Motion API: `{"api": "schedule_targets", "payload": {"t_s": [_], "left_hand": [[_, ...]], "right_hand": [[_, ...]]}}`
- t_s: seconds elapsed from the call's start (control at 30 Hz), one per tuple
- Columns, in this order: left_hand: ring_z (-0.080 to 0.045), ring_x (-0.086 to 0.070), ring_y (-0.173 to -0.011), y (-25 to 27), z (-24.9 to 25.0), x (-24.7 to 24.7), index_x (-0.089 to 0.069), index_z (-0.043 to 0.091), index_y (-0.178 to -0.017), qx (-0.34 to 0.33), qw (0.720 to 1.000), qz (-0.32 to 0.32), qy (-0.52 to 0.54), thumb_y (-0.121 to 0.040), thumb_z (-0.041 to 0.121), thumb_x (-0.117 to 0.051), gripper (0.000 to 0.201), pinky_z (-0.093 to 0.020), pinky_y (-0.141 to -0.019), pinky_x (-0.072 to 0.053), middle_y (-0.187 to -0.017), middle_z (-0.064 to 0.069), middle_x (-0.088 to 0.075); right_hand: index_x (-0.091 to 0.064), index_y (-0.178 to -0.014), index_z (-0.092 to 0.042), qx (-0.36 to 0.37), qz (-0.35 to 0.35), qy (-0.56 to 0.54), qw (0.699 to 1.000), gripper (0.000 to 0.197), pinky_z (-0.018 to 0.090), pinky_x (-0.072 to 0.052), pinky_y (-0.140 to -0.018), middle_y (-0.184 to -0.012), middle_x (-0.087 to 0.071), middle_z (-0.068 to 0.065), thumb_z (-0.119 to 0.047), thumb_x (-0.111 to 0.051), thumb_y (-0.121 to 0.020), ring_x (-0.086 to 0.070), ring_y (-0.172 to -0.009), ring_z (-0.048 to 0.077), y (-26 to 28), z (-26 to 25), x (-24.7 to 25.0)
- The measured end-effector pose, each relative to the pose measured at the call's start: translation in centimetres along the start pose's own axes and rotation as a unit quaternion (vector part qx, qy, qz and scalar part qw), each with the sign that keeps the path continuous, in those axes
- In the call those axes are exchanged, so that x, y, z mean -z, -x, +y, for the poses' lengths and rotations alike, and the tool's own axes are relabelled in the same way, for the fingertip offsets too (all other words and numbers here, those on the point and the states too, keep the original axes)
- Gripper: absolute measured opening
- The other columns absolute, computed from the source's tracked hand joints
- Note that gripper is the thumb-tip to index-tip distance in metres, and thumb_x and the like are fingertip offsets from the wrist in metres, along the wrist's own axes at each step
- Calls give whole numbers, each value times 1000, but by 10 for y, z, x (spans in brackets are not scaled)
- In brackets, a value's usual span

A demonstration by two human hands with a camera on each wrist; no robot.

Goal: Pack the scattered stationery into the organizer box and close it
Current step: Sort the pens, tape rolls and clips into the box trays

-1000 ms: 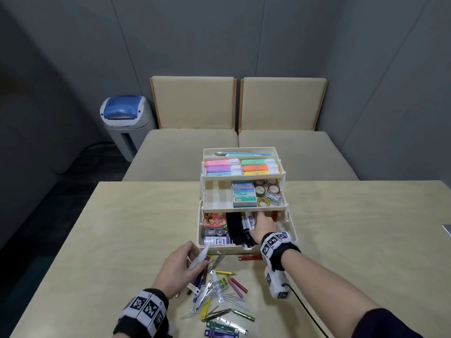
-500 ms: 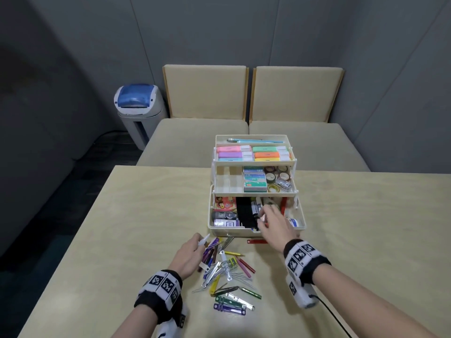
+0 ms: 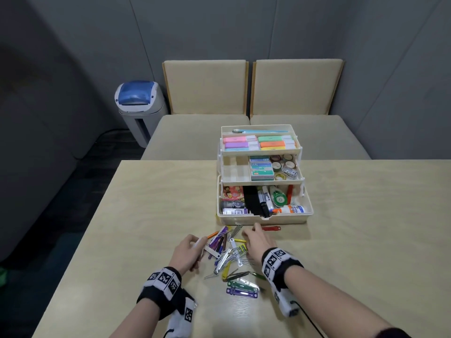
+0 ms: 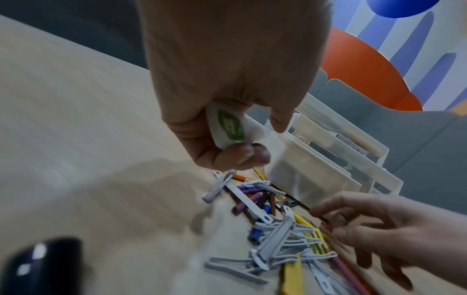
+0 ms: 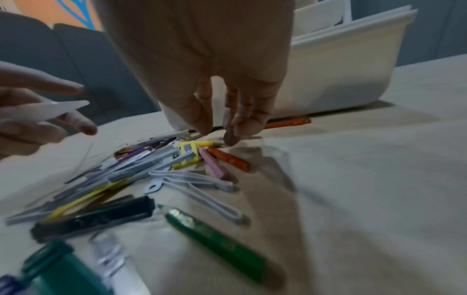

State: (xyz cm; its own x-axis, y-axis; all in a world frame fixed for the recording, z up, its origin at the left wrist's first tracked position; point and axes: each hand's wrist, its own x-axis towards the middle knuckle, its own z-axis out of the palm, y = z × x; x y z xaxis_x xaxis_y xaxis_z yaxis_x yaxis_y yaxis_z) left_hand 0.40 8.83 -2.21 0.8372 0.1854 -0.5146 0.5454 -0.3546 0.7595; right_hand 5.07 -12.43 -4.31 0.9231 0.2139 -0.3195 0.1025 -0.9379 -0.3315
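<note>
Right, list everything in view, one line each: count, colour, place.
organizer box: one, cream, open in three tiers, far middle of table
highlighters: several, pastel, top tier
staple boxes: a stack, middle tier
tape rolls: several, middle tier
glue bottle: one, white, bottom tier
clips and pens pile: many, mixed colours, table before box
table: one, pale wood
bin: one, blue-topped, floor left
left hand: holds white item
right hand: over pile, empty
</note>
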Motion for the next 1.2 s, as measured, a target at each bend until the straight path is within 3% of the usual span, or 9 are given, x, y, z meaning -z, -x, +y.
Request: {"api": "schedule_targets", "payload": {"t_s": [0.23, 0.4, 0.53, 0.6, 0.7, 0.87, 0.97, 1.07, 1.2], "left_hand": [[-16, -51, -38, 0, -7, 13, -54, 7, -93, -20, 999, -2, -46, -89, 42, -60, 36, -23, -37, -38, -62, -4, -60], [-16, -52, -39, -6, -6, 9, -56, 7, -93, -35, 997, -14, -69, -90, 42, -58, 35, -22, -39, -40, -64, -4, -67], [-16, -53, -39, -8, -7, 11, -57, 10, -84, -43, 995, 2, -85, -89, 41, -60, 31, -22, -39, -40, -58, 1, -63], [-15, -54, -44, -12, -10, 16, -57, 13, -81, -51, 993, 7, -103, -88, 37, -63, 26, -25, -44, -44, -64, 0, -64], [-2, -54, -43, -16, -14, 23, -55, 18, -76, -64, 987, 9, -147, -88, 34, -63, 21, -28, -55, -47, -68, 0, -67], [-15, -55, -49, -19, -10, 24, -56, 14, -90, -65, 981, 23, -183, -90, 31, -58, 17, -27, -54, -46, -70, 1, -62], [-22, -59, -60, -22, -11, 19, -50, 15, -103, -54, 976, 9, -209, -91, 26, -54, 17, -30, -62, -48, -85, -9, -66], [-29, -61, -76, -25, -13, 12, -48, 15, -112, -60, 970, -1, -234, -92, 21, -49, 21, -31, -68, -47, -96, -15, -66], [-24, -60, -72, -27, -9, 5, -51, 15, -106, -74, 970, 6, -232, -95, 30, -49, 19, -27, -62, -42, -86, -10, -68]], "right_hand": [[-50, -109, -16, -21, -11, 41, 999, 21, 39, -43, -82, -127, -44, 11, -8, -52, -90, -51, -109, 29, -9, -4, 0], [-46, -116, -15, -52, 13, 36, 998, 40, 39, -48, -83, -120, -42, 6, -21, -67, -83, -50, -108, 26, 2, 9, 5], [-45, -92, -22, -58, 47, -56, 996, 10, 38, -48, -84, -105, -56, 4, -16, -53, -90, -54, -101, 24, 5, 17, 5], [-47, -101, -24, -64, 30, -110, 991, 12, 38, -48, -90, -110, -61, 5, -15, -49, -93, -57, -103, 24, 8, 19, 8], [-44, -132, -15, -38, -30, -135, 990, 38, 33, -41, -99, -132, -55, 7, -8, -47, -95, -53, -120, 25, 11, 17, 11], [-50, -102, -15, -60, -84, -178, 979, 10, 41, -55, -79, -99, -62, 10, -14, -42, -97, -63, -85, 25, 18, 9, 9], [-44, -87, -20, -74, -58, -227, 969, 8, 32, -55, -63, -87, -65, 7, -19, -47, -95, -63, -69, 19, 24, 7, 8], [-42, -95, -16, -101, -46, -282, 953, 9, 22, -47, -49, -76, -61, 5, -21, -37, -100, -57, -58, 17, 30, 8, 10], [-46, -97, -13, -137, 3, -220, 966, 17, 36, -44, -79, -93, -60, 11, -17, -31, -100, -56, -89, 27, 32, 29, 11]]}}
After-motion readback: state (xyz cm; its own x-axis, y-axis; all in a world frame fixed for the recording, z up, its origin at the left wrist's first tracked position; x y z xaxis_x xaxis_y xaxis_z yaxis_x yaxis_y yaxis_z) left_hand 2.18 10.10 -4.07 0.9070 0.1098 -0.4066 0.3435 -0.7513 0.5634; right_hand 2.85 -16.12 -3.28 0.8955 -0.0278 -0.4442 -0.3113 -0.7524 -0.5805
